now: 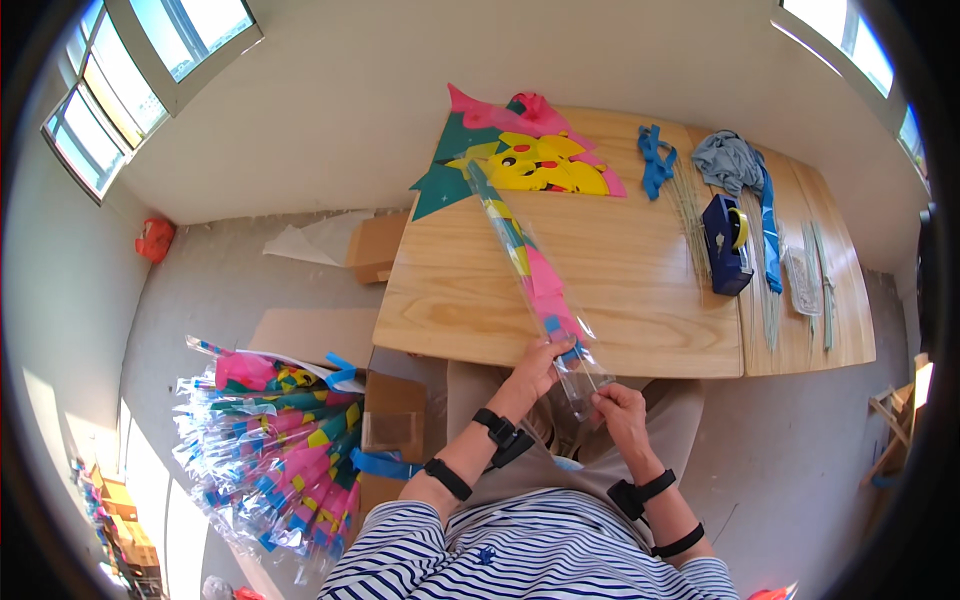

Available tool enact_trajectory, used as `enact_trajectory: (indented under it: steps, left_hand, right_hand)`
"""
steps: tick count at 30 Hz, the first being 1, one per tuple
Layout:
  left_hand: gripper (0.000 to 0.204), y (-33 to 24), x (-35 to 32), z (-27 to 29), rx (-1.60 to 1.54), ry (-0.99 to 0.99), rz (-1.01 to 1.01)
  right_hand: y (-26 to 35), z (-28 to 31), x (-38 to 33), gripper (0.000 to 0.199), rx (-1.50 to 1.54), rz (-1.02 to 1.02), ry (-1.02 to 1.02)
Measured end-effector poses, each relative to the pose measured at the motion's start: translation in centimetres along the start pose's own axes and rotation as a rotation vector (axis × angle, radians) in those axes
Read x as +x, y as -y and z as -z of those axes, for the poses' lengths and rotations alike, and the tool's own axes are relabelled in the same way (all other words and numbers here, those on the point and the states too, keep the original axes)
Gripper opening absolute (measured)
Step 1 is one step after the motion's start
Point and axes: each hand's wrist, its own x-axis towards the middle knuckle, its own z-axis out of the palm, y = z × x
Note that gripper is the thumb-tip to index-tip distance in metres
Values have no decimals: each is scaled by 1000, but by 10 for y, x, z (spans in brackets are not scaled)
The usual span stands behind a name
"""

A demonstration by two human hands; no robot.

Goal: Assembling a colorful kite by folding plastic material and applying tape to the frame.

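Observation:
A long clear plastic sleeve (548, 285) holds a rolled kite in green, yellow and pink fabric. It slants from the table down to my lap. Near its lower end my left hand (540, 368) is closed around it, beside a blue band. My right hand (622, 412) pinches the sleeve's loose, see-through end, fingertips together. Flat on the far left of the table (640, 300) lie spread kite fabrics (545, 165) with yellow cartoon figures on pink and green. The sleeve's upper tip reaches over their front edge.
Left of the table, many sleeved kites (280, 440) fan out of a cardboard box (393, 415). On the table's right are a dark blue tape dispenser (727, 245), blue ribbons (655, 162), thin rods (690, 215), a grey-blue cloth (730, 160) and a clear tray (802, 280).

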Motion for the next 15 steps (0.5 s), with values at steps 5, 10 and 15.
enact_trajectory:
  steps: [5,10,15]
  left_hand:
    - [29,2,9,14,23,57,-14]
    - [36,-10,-28,-7,244,-82,145]
    - [24,-32,-74,-3,773,-214,47]
  right_hand:
    - [-1,-12,11,14,7,13,-47]
    - [-8,-24,51,16,104,-14,-15]
    - [20,-37,92,25,-99,-18,133]
